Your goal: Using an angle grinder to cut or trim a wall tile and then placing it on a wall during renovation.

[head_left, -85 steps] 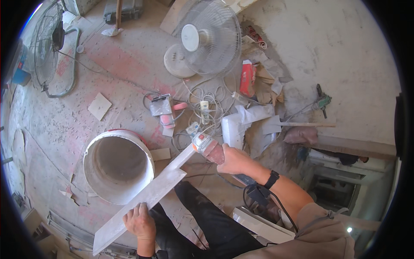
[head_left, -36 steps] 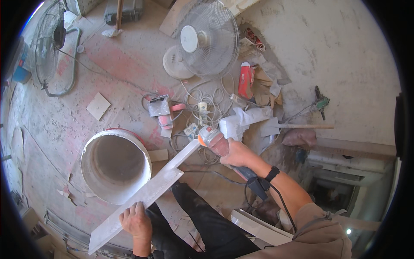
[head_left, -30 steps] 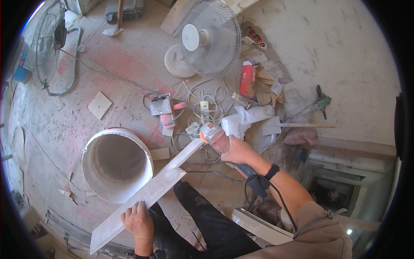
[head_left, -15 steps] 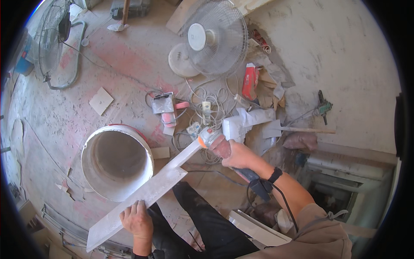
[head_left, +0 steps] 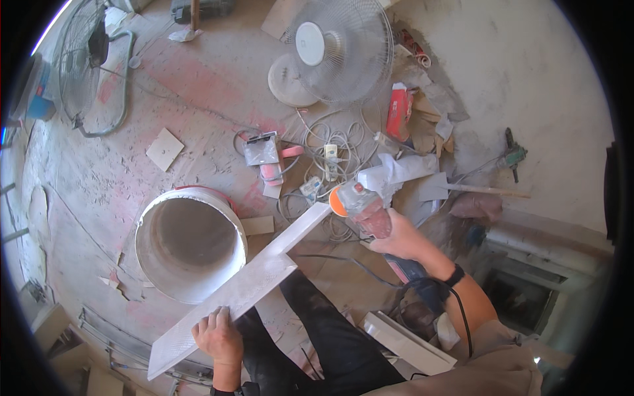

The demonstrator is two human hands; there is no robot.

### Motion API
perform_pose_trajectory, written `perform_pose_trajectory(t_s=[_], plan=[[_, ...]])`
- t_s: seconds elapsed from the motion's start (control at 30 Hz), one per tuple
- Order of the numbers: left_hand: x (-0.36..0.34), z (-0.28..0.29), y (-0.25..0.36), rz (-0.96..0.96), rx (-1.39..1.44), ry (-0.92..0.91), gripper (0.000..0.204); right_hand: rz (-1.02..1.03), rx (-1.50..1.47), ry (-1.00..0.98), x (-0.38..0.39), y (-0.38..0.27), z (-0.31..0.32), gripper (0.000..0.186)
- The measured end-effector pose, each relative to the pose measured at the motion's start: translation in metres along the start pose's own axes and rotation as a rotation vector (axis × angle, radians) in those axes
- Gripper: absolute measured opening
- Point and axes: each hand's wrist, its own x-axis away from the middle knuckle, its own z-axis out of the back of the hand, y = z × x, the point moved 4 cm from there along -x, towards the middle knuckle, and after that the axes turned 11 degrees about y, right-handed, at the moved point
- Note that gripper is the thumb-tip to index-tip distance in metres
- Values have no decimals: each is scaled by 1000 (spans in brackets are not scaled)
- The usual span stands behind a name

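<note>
A long whitish tile (head_left: 228, 290) with a stepped cut-out lies slantwise over my legs and against the rim of a big round bucket (head_left: 140, 247). My left hand (head_left: 219, 335) is closed on its near edge, fingers on top. My right hand (head_left: 399, 236) is wrapped round a dusty angle grinder (head_left: 368, 210). The grinder's orange disc (head_left: 338, 201) is at the tip of the tile's narrow strip; whether they touch I cannot tell. A black power cord runs below my right forearm.
A floor fan (head_left: 343, 53) stands beyond, with another fan (head_left: 82, 72) at far left. Tangled cables (head_left: 343, 145), a pink-handled tool (head_left: 267, 158), a red box (head_left: 399, 112) and a green power tool (head_left: 512, 157) lie on the dusty floor. Tile scraps (head_left: 165, 149) are scattered about.
The grinder has moved right toward the strip's outer end and turned, so more of its orange disc shows. My left hand keeps its hold. The whole view has shifted slightly.
</note>
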Motion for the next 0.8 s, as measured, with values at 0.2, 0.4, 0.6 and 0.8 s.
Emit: perform_pose_trajectory(t_s=[0.2,0.4,0.6,0.8], plan=[[-5,-3,-27,59,-40,-78,11,-123,-572,-68,48,-15,39,68],[-13,-5,-30,101,-24,-87,10,-293,-830,-144,79,-3,74,73],[-3,-7,-39,144,-41,-116,9,-387,-1072,-445,77,-23,67,73],[-6,-5,-28,123,-7,-121,11,-313,-1043,-748,56,-2,26,70]])
